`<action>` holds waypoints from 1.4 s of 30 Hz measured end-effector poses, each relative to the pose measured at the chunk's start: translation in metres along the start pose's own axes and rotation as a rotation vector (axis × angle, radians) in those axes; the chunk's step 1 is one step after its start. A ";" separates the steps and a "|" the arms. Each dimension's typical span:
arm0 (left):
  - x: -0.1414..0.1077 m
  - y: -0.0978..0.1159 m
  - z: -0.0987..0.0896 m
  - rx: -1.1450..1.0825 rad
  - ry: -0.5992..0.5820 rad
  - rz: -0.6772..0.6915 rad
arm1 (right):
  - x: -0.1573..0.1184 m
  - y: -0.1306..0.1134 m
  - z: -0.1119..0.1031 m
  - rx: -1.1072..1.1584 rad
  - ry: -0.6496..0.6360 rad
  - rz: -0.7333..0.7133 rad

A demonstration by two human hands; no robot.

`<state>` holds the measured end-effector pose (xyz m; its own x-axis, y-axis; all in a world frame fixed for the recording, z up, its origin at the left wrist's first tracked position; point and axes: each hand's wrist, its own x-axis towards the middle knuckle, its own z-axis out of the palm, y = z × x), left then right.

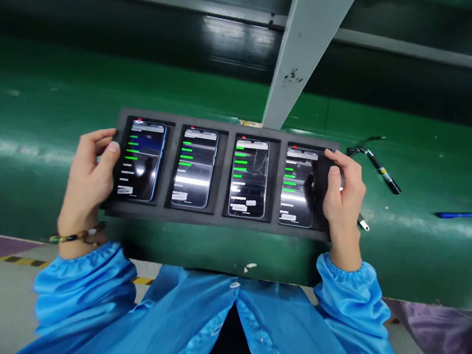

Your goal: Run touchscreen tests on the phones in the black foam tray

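Holding the dark tray by its ends, the left hand and right hand curl halfway round it. Four phones sit inside the tray, all lit — each slot looks full, none left to fill.

Mid-frame, the long dark-grey four-slot tray looks matt, like foam; its flat black phone screens are glassy (white reflections streak them). The green tabletop has a smooth sheen; at bottom, the bright-blue buttoned jacket is shiny cloth.
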<state>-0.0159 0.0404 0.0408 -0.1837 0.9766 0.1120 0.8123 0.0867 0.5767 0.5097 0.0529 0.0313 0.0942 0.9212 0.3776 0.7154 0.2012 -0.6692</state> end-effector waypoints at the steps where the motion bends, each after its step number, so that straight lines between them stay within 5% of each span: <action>1: 0.002 0.001 0.001 -0.049 0.013 -0.031 | 0.001 -0.001 0.000 -0.007 -0.001 -0.009; 8: 0.006 0.013 0.004 -0.245 0.054 -0.175 | 0.016 0.001 0.004 0.001 0.010 -0.046; 18: -0.002 0.007 0.004 -0.205 0.066 0.059 | -0.041 -0.033 -0.020 0.041 -0.091 -0.109; 28: -0.009 0.023 0.003 -0.022 0.066 0.082 | -0.035 -0.028 -0.017 -0.047 -0.182 -0.039; 33: -0.019 0.043 0.007 0.045 0.072 0.349 | -0.037 -0.039 -0.019 -0.065 -0.111 -0.071; 37: -0.027 0.068 0.021 0.051 -0.089 0.541 | -0.032 -0.072 -0.004 -0.059 -0.250 -0.198; 42: -0.029 0.077 0.032 0.082 -0.157 0.553 | -0.020 -0.101 0.034 -0.078 -0.461 -0.300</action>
<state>0.0694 0.0248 0.0564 0.3594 0.8980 0.2539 0.8057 -0.4358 0.4011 0.4118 0.0253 0.0697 -0.4217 0.8813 0.2132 0.7151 0.4678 -0.5193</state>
